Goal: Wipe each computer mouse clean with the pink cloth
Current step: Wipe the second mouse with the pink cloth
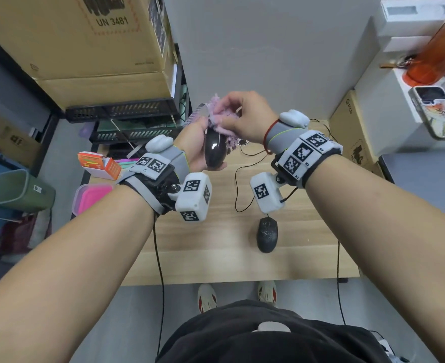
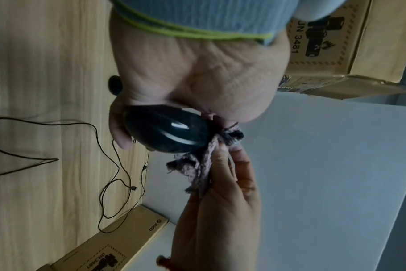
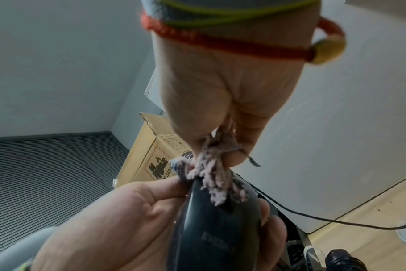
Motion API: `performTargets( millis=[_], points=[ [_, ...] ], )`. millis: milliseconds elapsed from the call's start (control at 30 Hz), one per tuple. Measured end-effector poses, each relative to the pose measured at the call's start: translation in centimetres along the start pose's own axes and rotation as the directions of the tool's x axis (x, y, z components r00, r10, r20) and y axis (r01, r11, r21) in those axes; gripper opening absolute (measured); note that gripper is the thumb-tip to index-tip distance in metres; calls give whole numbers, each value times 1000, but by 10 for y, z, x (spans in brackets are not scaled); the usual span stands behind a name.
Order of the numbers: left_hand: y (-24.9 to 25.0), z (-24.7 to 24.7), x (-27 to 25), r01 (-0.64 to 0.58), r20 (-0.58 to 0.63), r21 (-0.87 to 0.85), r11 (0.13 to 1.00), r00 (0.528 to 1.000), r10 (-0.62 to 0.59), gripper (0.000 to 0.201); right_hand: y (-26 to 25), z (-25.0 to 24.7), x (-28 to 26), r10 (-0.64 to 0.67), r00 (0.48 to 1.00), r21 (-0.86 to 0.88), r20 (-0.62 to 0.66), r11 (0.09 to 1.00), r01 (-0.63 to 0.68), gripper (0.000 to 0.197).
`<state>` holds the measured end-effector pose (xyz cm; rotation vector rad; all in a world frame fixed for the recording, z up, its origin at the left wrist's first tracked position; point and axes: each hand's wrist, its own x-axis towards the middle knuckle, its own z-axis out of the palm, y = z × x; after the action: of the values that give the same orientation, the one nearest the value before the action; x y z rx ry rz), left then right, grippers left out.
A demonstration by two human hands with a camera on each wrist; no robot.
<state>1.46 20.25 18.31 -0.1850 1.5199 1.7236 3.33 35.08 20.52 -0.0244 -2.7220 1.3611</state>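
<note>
1. Left hand [image 1: 194, 148] grips a glossy black mouse [image 1: 214, 150], lifted well above the wooden table [image 1: 216, 258], fingers curled round its sides.
2. Right hand [image 1: 245, 117] pinches the pink cloth [image 1: 222, 119] in bunched fingers and presses it against the far end of the held mouse.
3. Second mouse [image 1: 267, 235], matte black, lies flat on the table nearer the person, its cable [image 1: 238, 184] looping across the wood.

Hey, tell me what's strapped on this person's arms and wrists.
Both forearms are bare. Each wrist carries a grey band edged in green, a white pod, black straps and white blocks printed with black square markers. The right hand side adds a red cord bracelet; thin black cables trail down. The left hand has none.
</note>
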Motion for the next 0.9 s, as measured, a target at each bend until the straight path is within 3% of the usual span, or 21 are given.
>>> performTargets(
  millis=[100,200,333,400,500,567,633,767,833,900],
  points=[
    [2,-1,1,9,3,-35,999,1000,-9,36,-2,-1,2,11,999,-29,-45,1000,-12,15],
    [8,-3,-4,-23,19,-147,989,999,26,30,-4,-1,-6,-6,997,-35,73,999,9,13],
    [10,-4,-7,8,36,-265,964,999,1,46,-6,4,-15,49,969,-109,240,994,-23,19],
    [9,0,-9,-7,49,-288,958,999,22,41,-5,4,-13,54,977,-31,206,998,-48,19],
    [7,10,-12,-64,77,-293,954,993,90,31,0,3,-3,44,999,93,27,995,-47,20],
    [7,13,-11,-67,75,-310,948,993,95,34,2,5,1,41,999,107,-23,994,-38,20],
    [8,8,-9,-60,46,-294,954,996,77,37,2,8,-1,38,999,77,17,996,-39,20],
    [12,-8,-2,-22,-43,-298,954,999,9,41,-2,8,-12,41,951,-7,307,999,-40,25],
    [14,-8,-4,-31,-36,-311,950,999,21,41,-2,9,-13,42,952,-1,303,999,-44,26],
    [15,-2,-8,-22,20,-292,956,999,29,43,1,10,-8,44,984,75,174,995,-58,25]
  ],
)
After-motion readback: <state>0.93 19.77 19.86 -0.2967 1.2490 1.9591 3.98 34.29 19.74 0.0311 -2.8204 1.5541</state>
